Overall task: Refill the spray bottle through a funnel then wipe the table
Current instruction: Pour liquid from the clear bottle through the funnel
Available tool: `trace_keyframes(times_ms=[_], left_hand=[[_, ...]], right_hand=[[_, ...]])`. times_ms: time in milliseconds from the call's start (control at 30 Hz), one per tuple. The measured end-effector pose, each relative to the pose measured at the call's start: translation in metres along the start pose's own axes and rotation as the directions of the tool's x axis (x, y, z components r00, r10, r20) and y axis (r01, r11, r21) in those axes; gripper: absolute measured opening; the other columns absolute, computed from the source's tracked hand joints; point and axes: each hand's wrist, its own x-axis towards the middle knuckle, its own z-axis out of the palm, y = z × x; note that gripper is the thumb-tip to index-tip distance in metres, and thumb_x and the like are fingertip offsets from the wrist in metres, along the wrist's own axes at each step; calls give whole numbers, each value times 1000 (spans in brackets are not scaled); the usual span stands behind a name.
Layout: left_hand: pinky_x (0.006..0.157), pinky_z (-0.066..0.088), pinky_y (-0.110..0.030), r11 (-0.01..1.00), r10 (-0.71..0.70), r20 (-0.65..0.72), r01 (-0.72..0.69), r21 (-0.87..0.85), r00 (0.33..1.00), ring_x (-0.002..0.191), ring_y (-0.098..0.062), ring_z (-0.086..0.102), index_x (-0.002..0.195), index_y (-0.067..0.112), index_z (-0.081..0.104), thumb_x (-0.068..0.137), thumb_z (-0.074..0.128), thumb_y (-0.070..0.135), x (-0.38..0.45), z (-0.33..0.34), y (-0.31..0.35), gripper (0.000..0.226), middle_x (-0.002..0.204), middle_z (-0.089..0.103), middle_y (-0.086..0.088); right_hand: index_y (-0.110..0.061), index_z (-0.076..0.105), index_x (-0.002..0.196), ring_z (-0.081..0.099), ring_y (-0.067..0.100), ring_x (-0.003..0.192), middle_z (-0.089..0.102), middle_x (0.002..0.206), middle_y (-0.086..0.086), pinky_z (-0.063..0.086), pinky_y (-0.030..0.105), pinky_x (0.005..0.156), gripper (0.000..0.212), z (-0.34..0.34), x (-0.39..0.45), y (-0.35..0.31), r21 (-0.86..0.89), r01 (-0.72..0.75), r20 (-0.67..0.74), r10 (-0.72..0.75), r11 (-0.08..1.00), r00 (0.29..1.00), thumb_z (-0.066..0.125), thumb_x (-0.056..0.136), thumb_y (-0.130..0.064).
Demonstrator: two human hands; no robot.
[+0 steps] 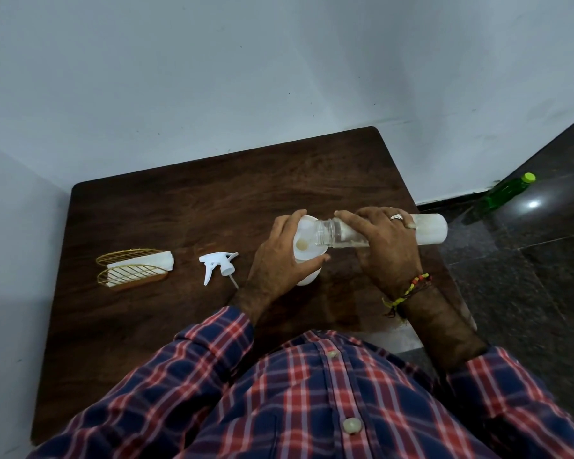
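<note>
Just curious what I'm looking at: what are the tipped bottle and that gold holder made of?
Tipped bottle: clear plastic, seemingly; you see through its ribbed neck. Gold holder: thin wire, probably gold-finished metal, with open slanted bars and white napkins showing.

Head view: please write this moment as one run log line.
step: pouring | left hand: steadies funnel | right hand: tilts clear bottle | sprayer head: off, on table
</note>
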Motion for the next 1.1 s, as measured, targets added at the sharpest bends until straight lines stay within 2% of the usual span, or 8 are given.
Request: trace_keyframes(times_ms=[200,433,667,833,1100], left_hand=[[88,40,-26,1000,1,-3,-1,-8,1000,124,-11,44,147,25,33,73,76,56,1,0,-1,90,145,37,4],[89,45,-30,1000,10,-13,-10,-23,1000,121,-7,44,146,25,34,73,76,56,1,2,-2,90,142,38,5],[92,46,-34,1000,1,-1,-1,-13,1000,123,-10,44,146,25,33,73,76,56,1,1,-1,90,144,37,5],[91,43,-30,1000,4,-9,-4,-19,1000,123,-11,45,146,25,34,73,77,55,1,2,-2,90,144,37,5],[92,46,-33,1000,4,-1,-4,-20,1000,124,-12,45,146,25,34,73,77,55,2,2,-2,90,144,37,5]], right_hand=[[-32,62,127,61,29,104,67,111,3,40,48,97,61,-1,0,0,1,15,-21,-15,1000,1000,77,71,-12],[-32,62,127,61,29,102,66,109,2,40,49,97,64,-4,0,-1,13,13,-17,-12,1000,1000,76,68,-11],[-32,62,127,61,30,104,66,109,3,41,50,96,65,-4,1,-2,10,17,-7,-17,1000,1000,77,68,-11],[-31,62,127,61,30,105,67,111,4,41,50,97,64,-3,1,-1,4,20,-4,-20,1000,1000,78,68,-11],[-31,63,126,61,29,105,67,111,3,40,49,98,62,-3,1,0,-16,25,-11,-25,1000,1000,77,69,-12]])
